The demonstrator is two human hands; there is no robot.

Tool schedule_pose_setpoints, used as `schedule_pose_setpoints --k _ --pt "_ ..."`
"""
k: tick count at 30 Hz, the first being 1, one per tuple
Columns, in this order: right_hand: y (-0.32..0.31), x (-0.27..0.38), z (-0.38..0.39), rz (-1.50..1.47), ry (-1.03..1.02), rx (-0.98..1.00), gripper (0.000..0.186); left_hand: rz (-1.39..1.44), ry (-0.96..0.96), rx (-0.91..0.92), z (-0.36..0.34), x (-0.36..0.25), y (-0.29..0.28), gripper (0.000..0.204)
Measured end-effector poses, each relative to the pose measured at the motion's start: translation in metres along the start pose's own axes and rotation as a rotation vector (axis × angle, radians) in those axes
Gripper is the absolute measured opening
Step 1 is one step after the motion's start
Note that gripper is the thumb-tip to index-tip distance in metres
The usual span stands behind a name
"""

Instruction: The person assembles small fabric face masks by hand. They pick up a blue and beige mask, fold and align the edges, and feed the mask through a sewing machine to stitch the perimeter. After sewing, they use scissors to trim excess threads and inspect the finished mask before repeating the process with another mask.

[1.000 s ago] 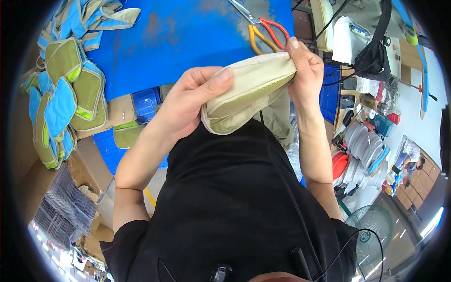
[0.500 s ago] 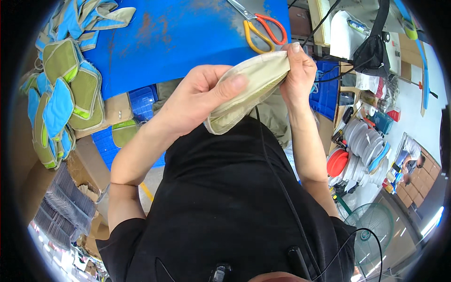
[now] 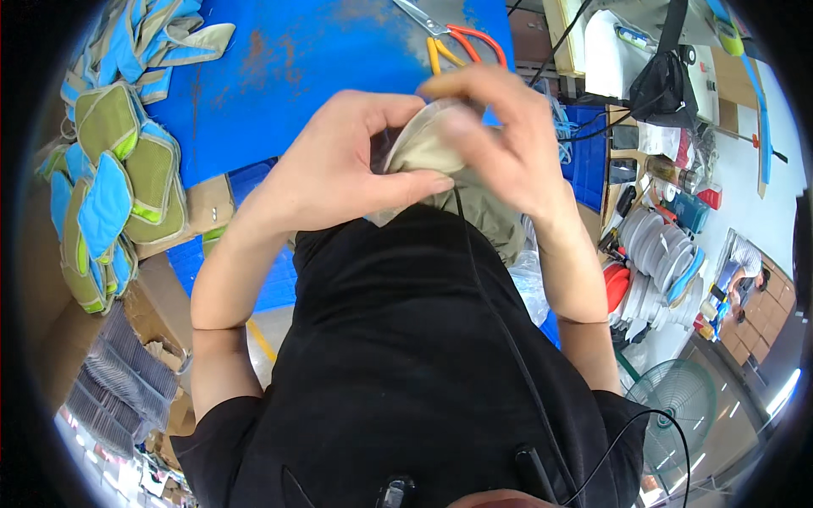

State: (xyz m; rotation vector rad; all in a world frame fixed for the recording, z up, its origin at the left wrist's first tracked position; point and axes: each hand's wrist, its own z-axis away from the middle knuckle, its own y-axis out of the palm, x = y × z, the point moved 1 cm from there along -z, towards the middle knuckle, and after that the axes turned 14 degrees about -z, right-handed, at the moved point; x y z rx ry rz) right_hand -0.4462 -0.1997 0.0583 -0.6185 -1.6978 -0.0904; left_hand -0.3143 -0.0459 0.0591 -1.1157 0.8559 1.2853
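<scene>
A beige sewn fabric piece (image 3: 423, 146), curved and folded like a small pouch, is held up in front of my body above the blue table edge. My left hand (image 3: 334, 165) grips its left side, the thumb lying across the lower front and the fingers behind it. My right hand (image 3: 517, 140) is at its right and upper side, fingers bent over the rim. Motion smears that thumb and fingers, so whether they pinch the cloth is unclear. Scissors (image 3: 456, 42) with one orange and one yellow handle lie on the table beyond my right hand.
The blue table (image 3: 313, 68) spans the far side. On the left are a pile of olive and blue fabric pieces (image 3: 106, 199) and blue-beige strips (image 3: 161, 38). A black cable (image 3: 495, 292) hangs down my front. At right are stacked white discs (image 3: 656, 245) and a green fan (image 3: 673, 406).
My right hand has moved left and nearer, from the piece's far-right tip onto its rim. The fabric has turned and looks more bunched; my left hand still holds it.
</scene>
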Motion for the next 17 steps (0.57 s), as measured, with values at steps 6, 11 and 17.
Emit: schedule_pose_setpoints --k 6,11,17 --pt "-0.005 -0.005 0.000 -0.508 0.356 -0.055 0.034 -0.659 0.246 -0.650 -0.007 0.028 -0.009 0.029" --pt "-0.002 -0.019 0.017 -0.702 0.449 -0.135 0.036 -0.136 0.132 -0.795 -0.004 0.062 0.011 0.035" --pt "-0.025 -0.049 0.021 -1.012 0.530 -0.225 0.029 1.000 -0.053 -0.191 0.027 0.061 0.045 0.038"
